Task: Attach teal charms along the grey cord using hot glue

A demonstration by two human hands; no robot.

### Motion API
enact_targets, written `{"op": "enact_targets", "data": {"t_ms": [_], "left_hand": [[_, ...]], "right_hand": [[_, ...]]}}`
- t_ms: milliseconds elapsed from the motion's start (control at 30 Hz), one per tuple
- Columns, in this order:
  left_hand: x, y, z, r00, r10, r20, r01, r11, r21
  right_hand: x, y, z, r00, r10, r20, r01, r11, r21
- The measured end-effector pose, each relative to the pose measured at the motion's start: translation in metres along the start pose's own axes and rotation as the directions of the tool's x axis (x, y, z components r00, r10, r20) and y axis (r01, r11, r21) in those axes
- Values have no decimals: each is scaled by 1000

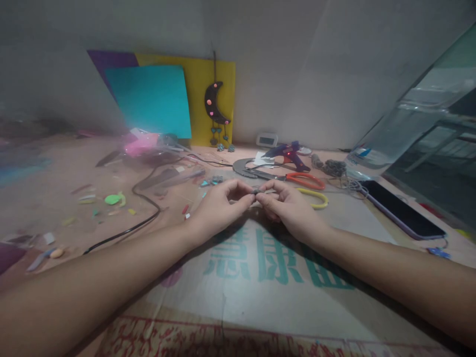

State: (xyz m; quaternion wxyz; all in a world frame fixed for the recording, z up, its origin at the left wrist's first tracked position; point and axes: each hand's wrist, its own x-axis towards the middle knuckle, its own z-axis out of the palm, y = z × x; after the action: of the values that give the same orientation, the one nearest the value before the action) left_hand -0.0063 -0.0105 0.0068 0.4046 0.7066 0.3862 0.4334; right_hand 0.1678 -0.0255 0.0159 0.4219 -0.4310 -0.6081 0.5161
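Both hands meet over the middle of the table, fingertips almost touching. Between them is a small dark grey piece (256,192), too small and blurred to name. Thumb and forefinger of my left hand (225,201) pinch it from the left; those of my right hand (288,201) pinch it from the right. Just behind my right hand lie scissors with an orange and a yellow handle loop (318,199). A dark grey crescent cut-out (242,167) rests beyond the fingers. Small grey and turquoise pieces (212,181) are behind my left hand.
A purple glue gun (292,156) with a red light stands at the back, its black cable (148,218) curving left. A decorated moon hanging (211,104) leans on yellow card (197,89). At right are a phone (403,210) and grey yarn (332,167). Printed cardboard (282,307) lies beneath my arms.
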Motion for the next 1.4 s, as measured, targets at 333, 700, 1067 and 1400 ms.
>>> {"op": "enact_targets", "data": {"t_ms": [333, 700, 1067, 1400], "left_hand": [[-1, 2, -1, 1000, -2, 0, 2, 1000, -5], [-2, 0, -2, 999, 36, -29, -34, 997, 71], [-1, -5, -2, 1000, 3, -6, -3, 1000, -5], [0, 2, -2, 998, -29, -61, 35, 995, 97]], "right_hand": [[-2, 1, 1, 999, -15, -30, 13, 996, -88], [-2, 0, 1, 999, -29, -35, 26, 996, -84], [-3, -3, 3, 997, -31, -76, 25, 997, -80], [-1, 0, 0, 992, -120, -41, 109, 973, -203]]}}
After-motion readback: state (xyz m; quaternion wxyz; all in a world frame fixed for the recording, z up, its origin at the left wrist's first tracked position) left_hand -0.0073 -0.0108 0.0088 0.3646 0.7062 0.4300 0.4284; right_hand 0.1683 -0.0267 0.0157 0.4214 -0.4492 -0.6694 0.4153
